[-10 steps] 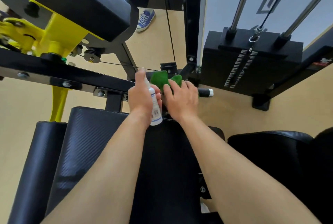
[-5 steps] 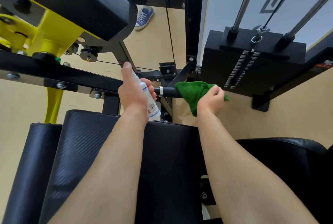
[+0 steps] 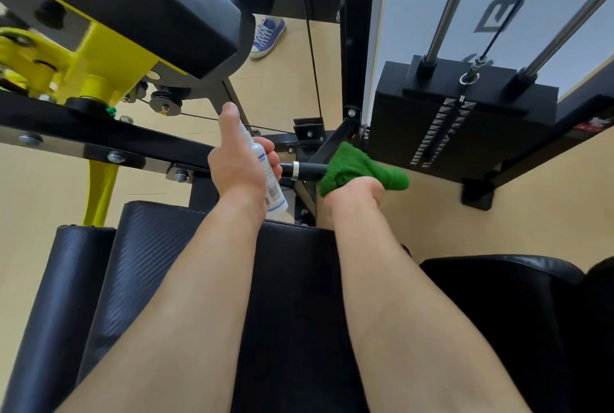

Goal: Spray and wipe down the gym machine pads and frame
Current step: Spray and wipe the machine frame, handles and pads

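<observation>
My left hand [image 3: 237, 160] grips a white spray bottle [image 3: 270, 180] upright, thumb up along its top, just left of a short black handle bar [image 3: 307, 169] with a silver ring. My right hand [image 3: 357, 191] holds a green cloth [image 3: 357, 168] wrapped over the outer end of that bar; its fingers are hidden under the cloth. Below both forearms lies the black seat pad [image 3: 156, 263]. A black upper pad [image 3: 149, 3] on a yellow bracket [image 3: 99, 67] hangs at the upper left.
A black frame beam [image 3: 83, 138] runs across the left. The black weight stack [image 3: 461, 126] with chrome guide rods stands at the right, another black pad [image 3: 518, 306] at lower right. A person's blue sneaker [image 3: 267, 35] stands on the tan floor beyond the machine.
My right hand slid the green cloth from the inner end of the handle bar out to its right end and now turns palm-up under it. My left hand rose slightly with the bottle.
</observation>
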Demonstrator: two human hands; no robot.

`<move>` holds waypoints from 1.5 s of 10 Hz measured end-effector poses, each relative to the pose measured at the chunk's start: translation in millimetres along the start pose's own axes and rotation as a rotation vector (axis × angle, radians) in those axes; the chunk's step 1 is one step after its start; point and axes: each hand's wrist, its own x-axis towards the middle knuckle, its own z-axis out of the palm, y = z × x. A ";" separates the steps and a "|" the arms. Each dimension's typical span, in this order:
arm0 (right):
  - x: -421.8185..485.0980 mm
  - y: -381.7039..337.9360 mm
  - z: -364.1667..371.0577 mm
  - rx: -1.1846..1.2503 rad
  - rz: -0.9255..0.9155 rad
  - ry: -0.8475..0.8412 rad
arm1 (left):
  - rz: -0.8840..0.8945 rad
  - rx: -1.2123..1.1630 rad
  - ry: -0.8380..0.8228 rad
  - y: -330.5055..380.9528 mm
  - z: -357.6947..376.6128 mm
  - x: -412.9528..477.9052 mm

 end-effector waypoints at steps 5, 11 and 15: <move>-148.6 28.1 -72.4 -0.346 -0.062 -0.353 | 0.094 0.026 0.062 1.1 -35.9 -77.5; -362.1 70.2 -294.5 -0.383 -0.025 -0.531 | 0.119 -0.032 0.163 -21.9 -202.3 -317.1; -491.5 56.8 -382.3 -0.631 -0.166 -0.504 | 0.162 -0.173 0.228 30.4 -288.4 -492.5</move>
